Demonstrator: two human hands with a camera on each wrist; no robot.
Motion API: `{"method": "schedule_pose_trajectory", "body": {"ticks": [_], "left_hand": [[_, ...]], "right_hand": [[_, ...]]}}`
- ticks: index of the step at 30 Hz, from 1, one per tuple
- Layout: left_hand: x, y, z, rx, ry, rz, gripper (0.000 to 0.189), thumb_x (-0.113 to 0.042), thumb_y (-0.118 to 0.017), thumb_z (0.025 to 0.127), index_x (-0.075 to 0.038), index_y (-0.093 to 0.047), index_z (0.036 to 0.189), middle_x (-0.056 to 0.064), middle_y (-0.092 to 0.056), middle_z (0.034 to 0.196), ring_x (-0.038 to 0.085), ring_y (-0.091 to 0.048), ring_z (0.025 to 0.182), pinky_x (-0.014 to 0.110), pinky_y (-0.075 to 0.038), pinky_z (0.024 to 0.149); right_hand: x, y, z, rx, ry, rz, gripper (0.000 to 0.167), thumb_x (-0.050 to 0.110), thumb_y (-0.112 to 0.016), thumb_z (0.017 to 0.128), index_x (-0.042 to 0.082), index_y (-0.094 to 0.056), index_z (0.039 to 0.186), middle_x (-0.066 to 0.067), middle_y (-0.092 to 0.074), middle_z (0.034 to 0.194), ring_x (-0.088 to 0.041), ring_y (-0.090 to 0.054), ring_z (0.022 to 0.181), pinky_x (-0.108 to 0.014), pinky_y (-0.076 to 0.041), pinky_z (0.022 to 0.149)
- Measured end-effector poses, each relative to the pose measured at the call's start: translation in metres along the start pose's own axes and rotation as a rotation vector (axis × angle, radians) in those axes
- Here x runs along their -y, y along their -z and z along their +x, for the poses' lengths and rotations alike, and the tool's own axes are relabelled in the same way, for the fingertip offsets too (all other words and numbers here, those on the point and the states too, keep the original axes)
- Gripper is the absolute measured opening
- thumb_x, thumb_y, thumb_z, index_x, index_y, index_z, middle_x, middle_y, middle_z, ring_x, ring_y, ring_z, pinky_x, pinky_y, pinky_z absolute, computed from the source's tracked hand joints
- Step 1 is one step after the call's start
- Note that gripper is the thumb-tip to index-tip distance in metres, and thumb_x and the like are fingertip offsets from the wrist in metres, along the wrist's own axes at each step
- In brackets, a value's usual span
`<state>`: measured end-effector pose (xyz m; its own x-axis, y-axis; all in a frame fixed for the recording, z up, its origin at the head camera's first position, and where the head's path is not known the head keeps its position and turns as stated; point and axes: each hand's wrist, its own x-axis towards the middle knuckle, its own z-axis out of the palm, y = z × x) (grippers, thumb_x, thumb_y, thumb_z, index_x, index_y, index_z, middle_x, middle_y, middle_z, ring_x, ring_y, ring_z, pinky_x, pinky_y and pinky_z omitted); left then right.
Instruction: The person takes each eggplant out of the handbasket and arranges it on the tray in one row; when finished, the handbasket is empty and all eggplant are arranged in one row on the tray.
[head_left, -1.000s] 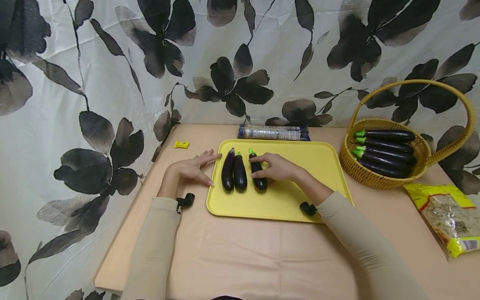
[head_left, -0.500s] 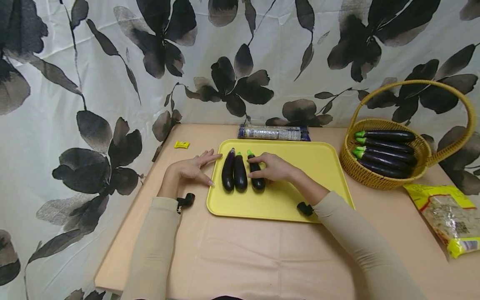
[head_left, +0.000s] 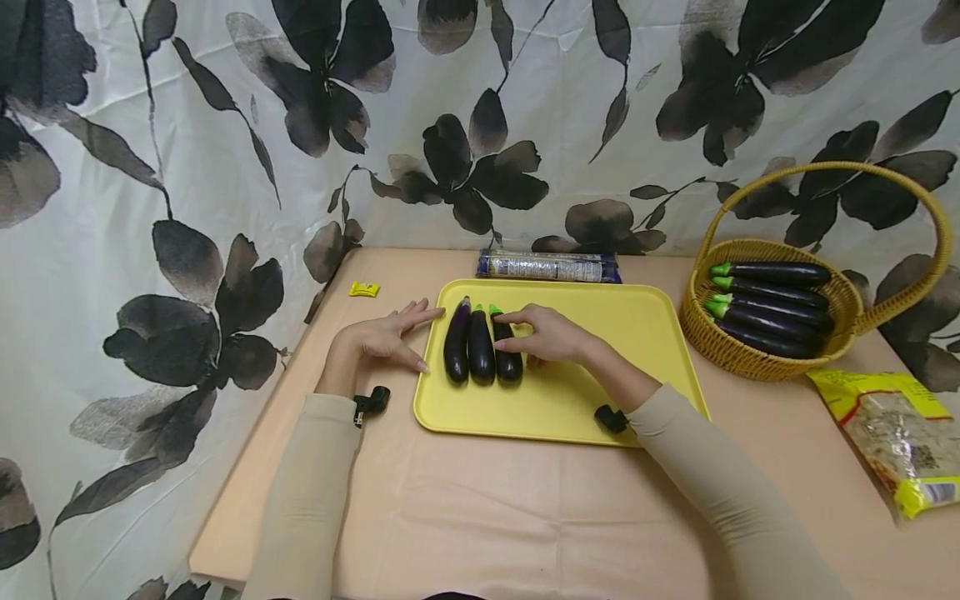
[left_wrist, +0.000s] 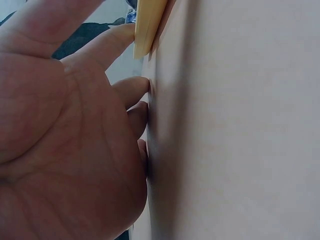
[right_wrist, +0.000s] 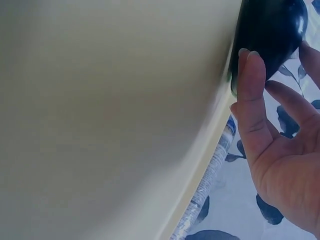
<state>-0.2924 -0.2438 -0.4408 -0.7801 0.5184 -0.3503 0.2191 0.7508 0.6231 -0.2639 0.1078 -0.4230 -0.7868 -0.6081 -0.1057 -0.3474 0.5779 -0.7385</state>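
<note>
My right hand (head_left: 555, 335) held rightmost eggplant (head_left: 509, 368), thumb and fingers curled about it. Eggplant lay on yellow tray (head_left: 465, 412), just beside middle eggplant (head_left: 481, 350); leftmost eggplant (head_left: 456, 346) lay next to that. My left hand (head_left: 384, 337) spread wide, index finger touching tray's left edge, other fingertips on worktop (head_left: 480, 517). Wicker basket (head_left: 723, 356) with more eggplants (head_left: 776, 302) stood right of tray.
</note>
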Motion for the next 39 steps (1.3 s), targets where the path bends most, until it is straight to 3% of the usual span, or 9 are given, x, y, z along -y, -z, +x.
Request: {"method": "schedule_pose_trajectory", "body": {"ticks": [6,12,18,28,33,39], "left_hand": [[-0.001,0.000,0.000,0.000,0.002,-0.002,0.118,-0.053,-0.096,0.066,-0.039,-0.030,0.164,0.001,0.005,0.177,0.031,0.016,0.162,0.065,0.008,0.127],[-0.001,0.001,-0.001,0.008,-0.010,0.006,0.117,-0.052,-0.095,0.069,-0.039,-0.029,0.164,0.003,0.007,0.177,0.029,0.016,0.162,0.064,0.009,0.128],[0.000,0.001,-0.001,0.008,-0.015,0.012,0.116,-0.053,-0.094,0.069,-0.039,-0.029,0.164,0.003,0.007,0.177,0.030,0.016,0.162,0.065,0.008,0.127],[0.000,0.001,-0.002,0.007,-0.007,0.017,0.116,-0.053,-0.094,0.069,-0.041,-0.028,0.164,0.001,0.007,0.177,0.033,0.017,0.162,0.067,0.009,0.126],[0.002,0.001,0.000,0.008,-0.015,0.027,0.115,-0.052,-0.094,0.071,-0.039,-0.028,0.165,0.003,0.007,0.177,0.034,0.016,0.162,0.068,0.008,0.126],[0.002,0.001,0.000,0.011,-0.008,0.027,0.115,-0.053,-0.094,0.070,-0.041,-0.028,0.164,0.001,0.008,0.177,0.033,0.017,0.162,0.068,0.008,0.126]], "right_hand": [[0.008,0.013,-0.010,-0.057,0.016,0.018,0.062,0.042,-0.070,0.100,0.016,-0.054,0.153,-0.017,-0.053,0.151,-0.033,-0.070,0.076,-0.037,-0.057,0.066],[0.017,0.039,-0.029,-0.239,0.153,-0.065,0.056,0.037,-0.071,0.100,0.021,-0.057,0.151,-0.009,-0.059,0.149,-0.024,-0.066,0.105,-0.041,-0.058,0.085],[0.022,0.063,-0.060,-0.396,0.302,-0.082,0.052,0.026,-0.074,0.098,0.021,-0.060,0.148,-0.005,-0.056,0.150,-0.029,-0.060,0.129,-0.055,-0.052,0.104],[0.009,0.089,-0.102,-0.563,0.315,-0.149,0.050,0.015,-0.075,0.097,0.018,-0.062,0.146,-0.010,-0.056,0.148,-0.033,-0.053,0.136,-0.061,-0.046,0.108],[-0.006,0.098,-0.114,-0.675,0.249,-0.183,0.050,0.016,-0.074,0.098,0.020,-0.062,0.147,-0.007,-0.056,0.149,-0.031,-0.055,0.134,-0.044,-0.049,0.102],[-0.030,0.107,-0.122,-0.791,0.171,-0.210,0.047,0.016,-0.073,0.099,0.016,-0.063,0.145,-0.011,-0.058,0.148,-0.034,-0.058,0.127,-0.015,-0.042,0.094]]}}
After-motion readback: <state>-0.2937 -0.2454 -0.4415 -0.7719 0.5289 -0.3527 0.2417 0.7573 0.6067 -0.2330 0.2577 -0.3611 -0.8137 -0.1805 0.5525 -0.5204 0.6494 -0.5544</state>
